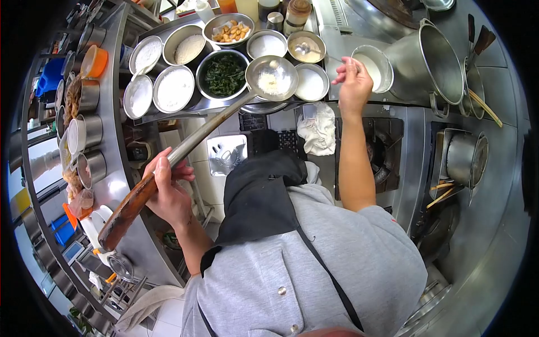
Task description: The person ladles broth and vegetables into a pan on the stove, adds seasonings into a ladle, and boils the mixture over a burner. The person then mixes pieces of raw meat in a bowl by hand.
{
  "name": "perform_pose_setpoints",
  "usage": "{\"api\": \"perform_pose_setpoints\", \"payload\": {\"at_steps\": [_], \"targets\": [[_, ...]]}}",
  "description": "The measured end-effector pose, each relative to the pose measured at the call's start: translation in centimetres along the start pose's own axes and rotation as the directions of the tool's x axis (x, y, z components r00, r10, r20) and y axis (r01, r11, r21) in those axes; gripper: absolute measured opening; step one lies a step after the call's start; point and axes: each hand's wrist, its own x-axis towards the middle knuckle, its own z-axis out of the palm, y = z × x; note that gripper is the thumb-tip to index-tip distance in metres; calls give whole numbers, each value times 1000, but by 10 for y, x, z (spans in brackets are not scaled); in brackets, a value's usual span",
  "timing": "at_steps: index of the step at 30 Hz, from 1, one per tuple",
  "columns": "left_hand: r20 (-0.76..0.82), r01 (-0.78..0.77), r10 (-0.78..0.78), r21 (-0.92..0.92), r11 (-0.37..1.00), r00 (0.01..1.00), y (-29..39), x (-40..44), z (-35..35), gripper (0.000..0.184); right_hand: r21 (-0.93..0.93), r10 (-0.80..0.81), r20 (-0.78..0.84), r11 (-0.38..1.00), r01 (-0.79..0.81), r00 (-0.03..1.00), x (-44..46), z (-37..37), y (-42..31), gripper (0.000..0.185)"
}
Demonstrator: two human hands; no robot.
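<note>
My left hand (171, 191) is wrapped round the long handle of a ladle (216, 122), near its dark wooden end. The ladle's bowl hovers over the row of metal containers, and pale, finely chopped bits lie in it. Between the fingertips of my right hand (355, 84) is the thin handle of a spoon (332, 57). The spoon's other end rests in a metal bowl (306, 56) of yellowish seasoning. Close by stand a bowl of white powder (310, 83), a bowl of dark chopped greens (224, 74) and a bowl of golden-brown pieces (229, 31).
A tub of whitish liquid (373, 67) and a large stockpot (432, 64) stand to the right. Below my right forearm is a gas burner (382, 154). A crumpled white cloth (317, 132) hangs at the counter edge. Shelves with several metal containers line the left side.
</note>
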Motion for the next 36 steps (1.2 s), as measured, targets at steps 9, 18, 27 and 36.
{"api": "perform_pose_setpoints", "payload": {"at_steps": [9,18,27,36], "targets": [[-196,41,-31,51,998,980,14,-27,-91,33,-434,-88,175,887,157,981,-16,29,32,17],[-264,10,38,179,984,964,1,-44,-110,31,-463,-221,372,798,387,901,-34,43,81,18],[-248,14,24,152,988,969,1,-47,-107,31,41,283,98,957,-288,954,-23,16,61,19],[-133,-11,20,67,998,991,-1,-35,-78,29,40,139,222,988,-152,965,-32,26,3,19]]}}
